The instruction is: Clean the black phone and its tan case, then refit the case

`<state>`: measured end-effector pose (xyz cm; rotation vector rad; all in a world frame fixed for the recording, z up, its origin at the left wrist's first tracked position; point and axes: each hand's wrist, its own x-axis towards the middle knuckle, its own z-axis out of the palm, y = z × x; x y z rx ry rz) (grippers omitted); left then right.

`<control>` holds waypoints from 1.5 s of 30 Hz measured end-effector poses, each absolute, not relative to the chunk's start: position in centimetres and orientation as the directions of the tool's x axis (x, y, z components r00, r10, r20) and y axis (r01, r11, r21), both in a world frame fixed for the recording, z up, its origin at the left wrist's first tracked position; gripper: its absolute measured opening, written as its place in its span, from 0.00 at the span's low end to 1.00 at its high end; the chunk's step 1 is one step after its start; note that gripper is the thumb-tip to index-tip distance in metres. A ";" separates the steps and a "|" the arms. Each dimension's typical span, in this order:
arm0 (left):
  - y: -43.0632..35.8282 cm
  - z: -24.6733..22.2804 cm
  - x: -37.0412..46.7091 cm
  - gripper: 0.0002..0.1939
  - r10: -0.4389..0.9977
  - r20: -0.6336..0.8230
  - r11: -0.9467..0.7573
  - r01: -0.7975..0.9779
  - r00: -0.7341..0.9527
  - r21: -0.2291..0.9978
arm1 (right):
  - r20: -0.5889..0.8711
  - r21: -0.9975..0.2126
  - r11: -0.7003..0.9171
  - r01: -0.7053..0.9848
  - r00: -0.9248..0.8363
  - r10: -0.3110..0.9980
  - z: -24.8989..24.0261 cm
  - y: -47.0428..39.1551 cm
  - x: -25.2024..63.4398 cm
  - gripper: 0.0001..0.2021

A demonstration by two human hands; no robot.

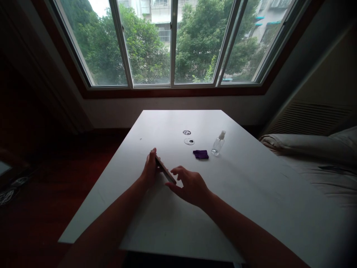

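My left hand (150, 167) is closed around the upper end of a smartphone (166, 171), which it holds tilted on edge just over the white table. The phone's screen cannot be made out from this angle. At its lower end is my right hand (191, 184), thumb and fingers apart on either side of the phone's near corner; whether they touch it is not clear. Beyond my right hand lies a folded dark purple cloth (200, 154). A clear spray bottle (218, 144) with a white top stands to the right of the cloth.
On the white table (245, 175), two small round items, a farther disc (186, 132) and a nearer disc (189, 141), lie behind the cloth. A wide window (173, 44) is beyond the table. A bed with a rolled cover (301, 143) stands at the right.
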<state>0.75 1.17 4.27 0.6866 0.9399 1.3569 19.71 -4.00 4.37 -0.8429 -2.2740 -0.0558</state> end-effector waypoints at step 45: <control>3.1 3.7 4.0 0.34 0.976 -0.208 0.213 -0.463 0.063 0.860 | 0.393 -0.279 0.841 0.463 -0.744 0.540 4.1 -4.5 19.6 0.21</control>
